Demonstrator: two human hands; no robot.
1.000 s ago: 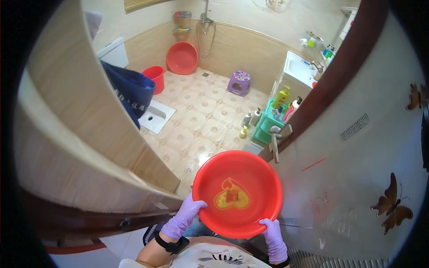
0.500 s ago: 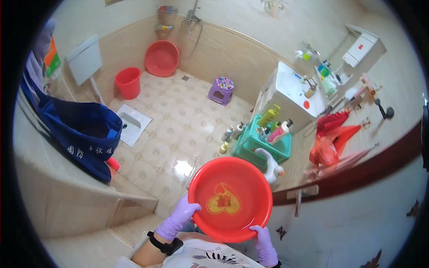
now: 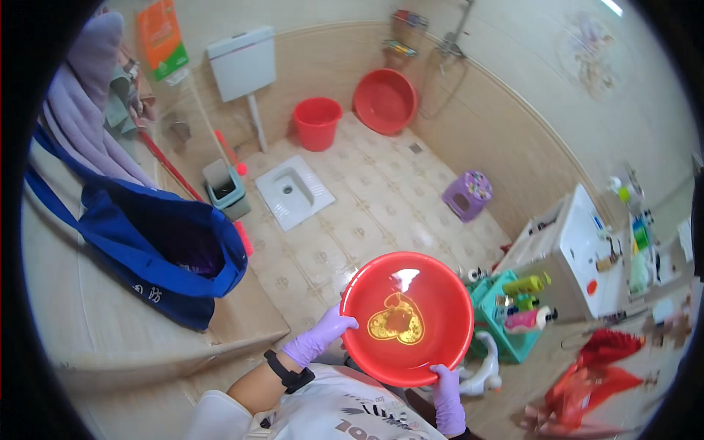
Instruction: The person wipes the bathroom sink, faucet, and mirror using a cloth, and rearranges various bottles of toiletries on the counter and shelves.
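Observation:
A round red basin [image 3: 444, 312] with a yellow heart-shaped print on its bottom is held in front of my body. My left hand [image 3: 320, 337], in a purple glove, grips its left rim with the thumb over the edge. On the near right rim, my right hand [image 3: 447, 402] closes in a matching glove. Light glints inside the basin; I cannot tell whether it holds water. A white goose-shaped object [image 3: 484, 370] stands just right of the basin, beside a green rack [image 3: 488, 304] of bottles.
A squat toilet [image 3: 293, 192] is set in the tiled floor ahead. Beyond it are a red bucket [image 3: 317, 125] and another red basin [image 3: 384, 103] against the wall. A purple stool [image 3: 467, 196] stands right, near the washbasin [image 3: 590, 249]. A blue bag [image 3: 158, 242] hangs left.
My view has turned left, so the room has shifted rightward and more of the left wall shows. Both hands still hold the red basin.

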